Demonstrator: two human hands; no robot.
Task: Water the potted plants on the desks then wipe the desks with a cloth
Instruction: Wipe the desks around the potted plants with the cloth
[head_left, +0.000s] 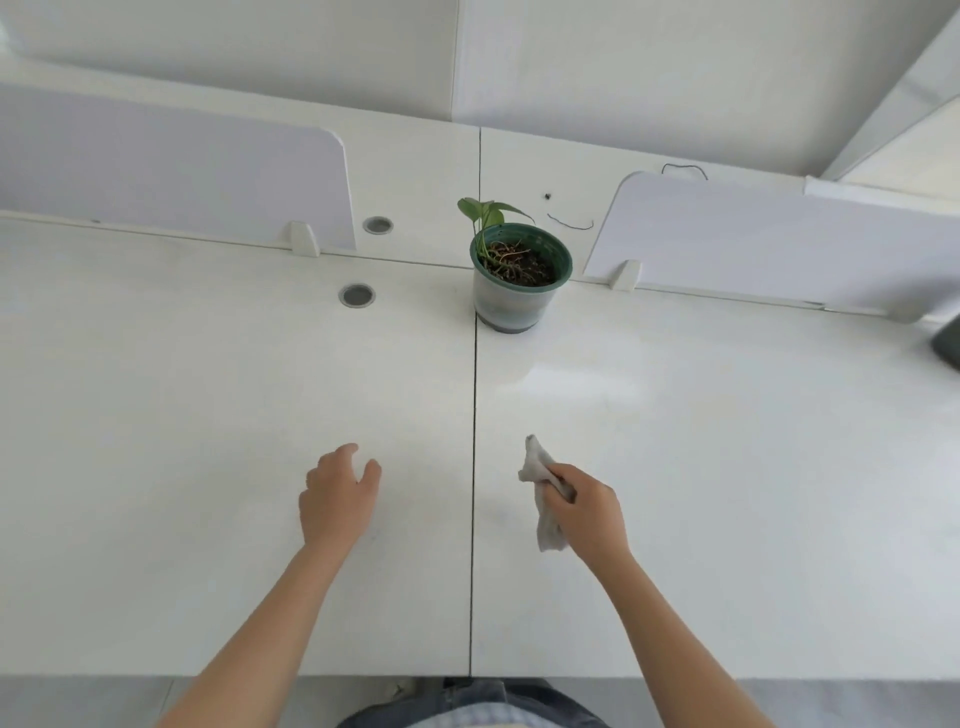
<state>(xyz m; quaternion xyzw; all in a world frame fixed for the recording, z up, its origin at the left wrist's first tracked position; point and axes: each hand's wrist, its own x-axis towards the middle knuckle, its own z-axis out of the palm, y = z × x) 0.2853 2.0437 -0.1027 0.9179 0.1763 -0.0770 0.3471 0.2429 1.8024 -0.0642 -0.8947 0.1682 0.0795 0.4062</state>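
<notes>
The right hand gripped a crumpled cloth above the right desk; the left hand hovered loosely curled, holding nothing. The potted plant stood well beyond both.

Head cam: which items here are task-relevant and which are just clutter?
Job in hand:
cloth, gripped by the right hand
potted plant
left desk and right desk
left hand, holding nothing

Lying about:
cable grommets
divider panels
wire scraps
dark object at right edge
</notes>
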